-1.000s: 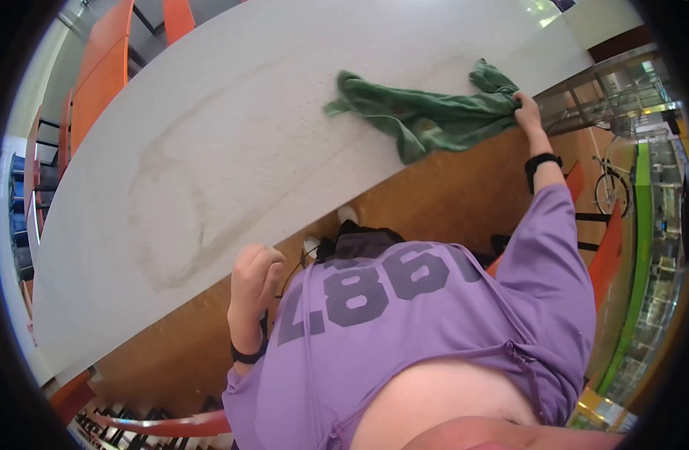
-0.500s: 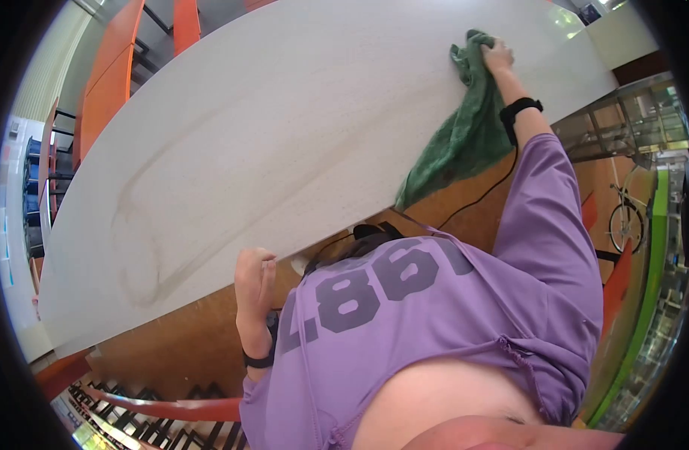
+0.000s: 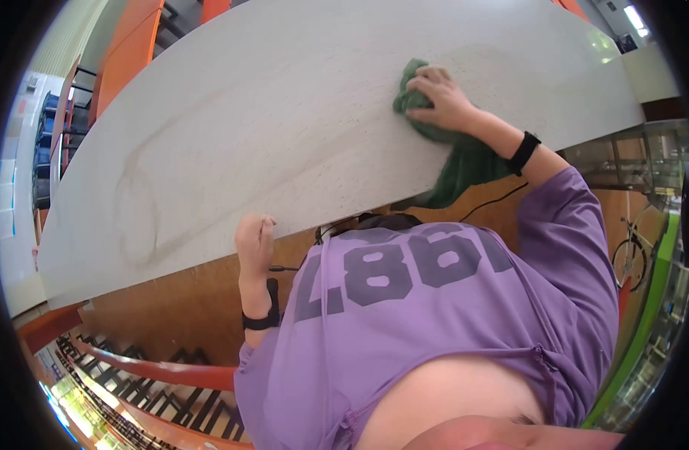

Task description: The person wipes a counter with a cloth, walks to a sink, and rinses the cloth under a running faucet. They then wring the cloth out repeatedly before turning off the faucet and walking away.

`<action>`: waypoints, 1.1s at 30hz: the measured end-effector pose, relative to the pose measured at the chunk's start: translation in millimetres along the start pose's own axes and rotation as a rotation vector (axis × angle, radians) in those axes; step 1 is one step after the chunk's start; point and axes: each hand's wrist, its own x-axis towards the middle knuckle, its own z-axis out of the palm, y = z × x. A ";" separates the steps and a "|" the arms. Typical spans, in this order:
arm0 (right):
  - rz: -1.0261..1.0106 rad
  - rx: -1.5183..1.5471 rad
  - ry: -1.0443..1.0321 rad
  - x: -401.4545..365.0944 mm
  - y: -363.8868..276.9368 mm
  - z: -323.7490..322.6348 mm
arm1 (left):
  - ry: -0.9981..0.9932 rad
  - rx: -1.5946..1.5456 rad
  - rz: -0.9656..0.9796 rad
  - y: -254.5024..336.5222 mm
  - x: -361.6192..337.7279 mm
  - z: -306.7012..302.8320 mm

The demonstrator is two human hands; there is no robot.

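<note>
My right hand (image 3: 443,101) presses a bunched green cloth (image 3: 464,169) onto the white tabletop (image 3: 299,97). Its fingers are curled over the bunched end, and the loose part of the cloth trails over the near edge of the table. At the near edge on the left, my left hand (image 3: 254,236) is closed in a loose fist with nothing visible in it. Faint brownish smears (image 3: 146,217) mark the tabletop on the left, and small specks lie around its middle.
Orange tables (image 3: 131,56) stand beyond the far left edge. A brown wooden panel (image 3: 164,307) lies below the near edge, with a dark cable (image 3: 498,199) by it. A glass case (image 3: 629,142) is at right, and a bicycle (image 3: 629,259) stands farther off.
My right hand has drawn the green cloth leftward and nearer to me across the tabletop, and the elbow is more bent. My left hand remains a fist near the edge. The camera view has shifted slightly.
</note>
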 end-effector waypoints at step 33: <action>0.241 -0.171 0.056 52.2 -31.4 17.2 | -0.195 -0.524 -0.070 -25.9 11.1 -19.6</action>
